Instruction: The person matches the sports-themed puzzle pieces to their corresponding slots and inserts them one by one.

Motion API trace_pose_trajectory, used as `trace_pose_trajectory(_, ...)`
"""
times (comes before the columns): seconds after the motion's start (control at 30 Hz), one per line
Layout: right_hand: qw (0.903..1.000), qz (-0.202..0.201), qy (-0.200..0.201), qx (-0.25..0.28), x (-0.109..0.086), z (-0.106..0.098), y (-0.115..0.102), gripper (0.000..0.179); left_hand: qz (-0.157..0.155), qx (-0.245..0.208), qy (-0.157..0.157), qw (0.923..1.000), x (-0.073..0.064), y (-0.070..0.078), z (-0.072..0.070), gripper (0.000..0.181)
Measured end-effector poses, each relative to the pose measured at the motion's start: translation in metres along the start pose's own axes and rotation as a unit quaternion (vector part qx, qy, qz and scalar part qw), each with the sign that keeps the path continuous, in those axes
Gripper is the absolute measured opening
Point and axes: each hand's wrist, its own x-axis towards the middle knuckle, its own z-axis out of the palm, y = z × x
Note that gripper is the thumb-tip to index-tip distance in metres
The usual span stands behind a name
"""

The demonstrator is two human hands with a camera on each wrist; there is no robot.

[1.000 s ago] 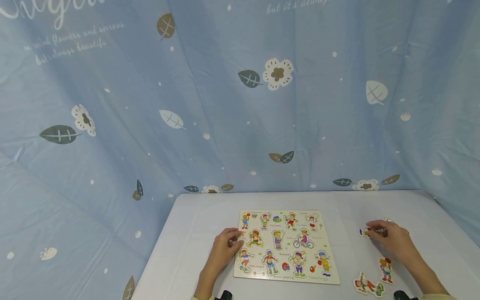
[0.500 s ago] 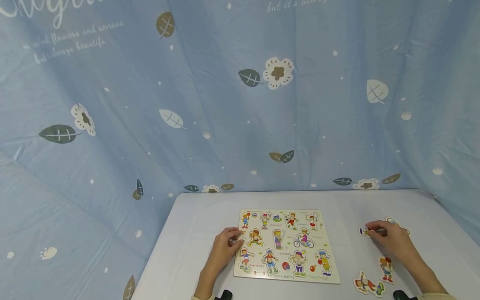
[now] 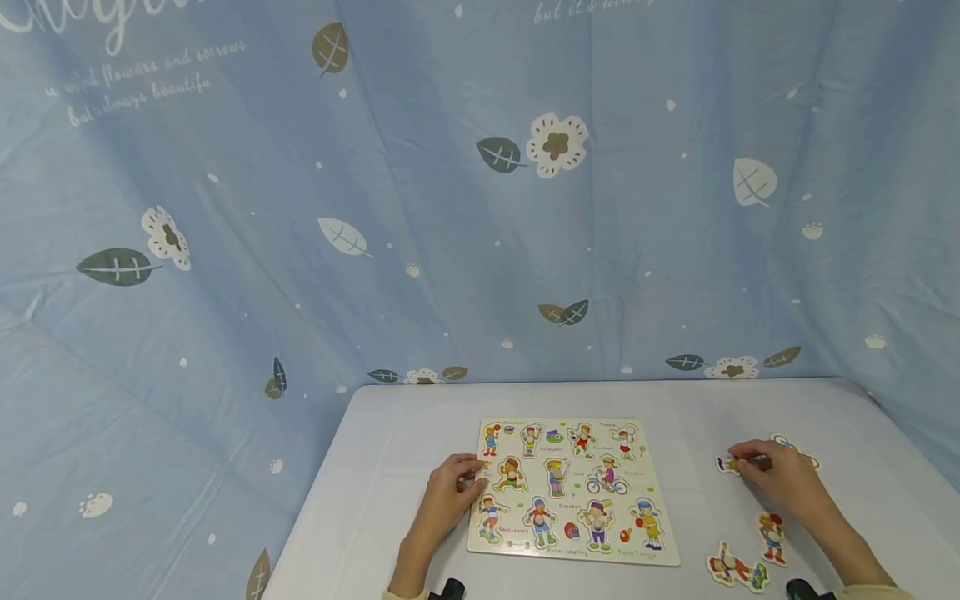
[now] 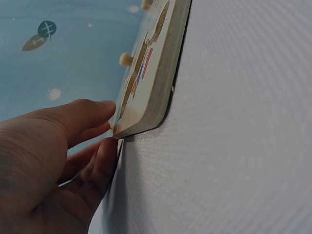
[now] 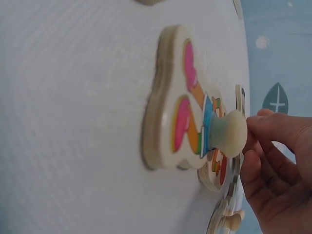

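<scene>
A cream puzzle board (image 3: 562,565) with printed sports figures lies flat on the white table. My left hand (image 3: 452,496) holds the board's left edge between thumb and fingertips, which meet at its corner in the left wrist view. To the right, my right hand (image 3: 783,479) pinches a small figure puzzle piece (image 3: 724,464) low over the table; only the end with purple shoes shows past the fingers. Close by in the right wrist view stands another piece with pink shoes (image 5: 182,122) and a pale wooden knob (image 5: 233,134), nearer the camera than the fingertips.
Behind the right hand a partly covered piece with wheel shapes (image 3: 810,461) sticks out. Nearer the front lie a basketball figure piece (image 3: 772,537) and a skateboard figure piece (image 3: 738,571). A blue patterned curtain (image 3: 450,208) hangs along the table's far edge.
</scene>
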Motion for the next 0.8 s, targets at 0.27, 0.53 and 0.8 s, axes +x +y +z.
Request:
trace_pose_trajectory(0.27,0.9996,-0.030,0.002,0.001,0.000,0.001,-0.005,0.017,0.002,-0.004,0.000,1.0000,0.001,-0.001,0.000,0.029)
trace_pose_trajectory(0.53,0.9977,-0.067,0.006,0.009,-0.003,0.004,-0.019,0.018,0.000,-0.001,-0.003,1.0000,0.001,-0.001,-0.001,0.028)
trace_pose_trajectory(0.8,0.9964,-0.083,0.006,0.019,-0.008,0.007,-0.032,0.019,0.001,-0.009,-0.005,0.9999,0.000,0.000,-0.001,0.028)
